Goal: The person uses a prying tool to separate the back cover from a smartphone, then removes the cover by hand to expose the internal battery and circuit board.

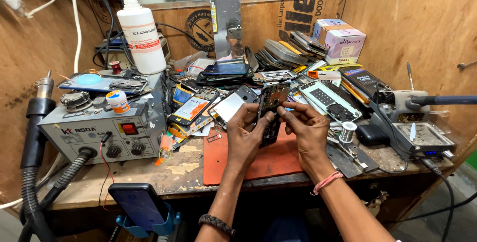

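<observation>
Both hands grasp an opened dark phone body w/ exposed circuit board (272, 110), held upright above the orange rubber work mat (268, 160). Left hand (244, 138) clasps its left edge, right hand (305, 128) pinches the right edge near top. Light, stiff, fragile; best held by frame edges, not the board. Lower half partly hidden, prob. bare frame.

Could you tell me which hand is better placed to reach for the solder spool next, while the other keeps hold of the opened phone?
Probably the right hand: the solder spool lies just beside it on the bench. The left hand grips the opened phone on the far side, so it could hold it alone.
</observation>
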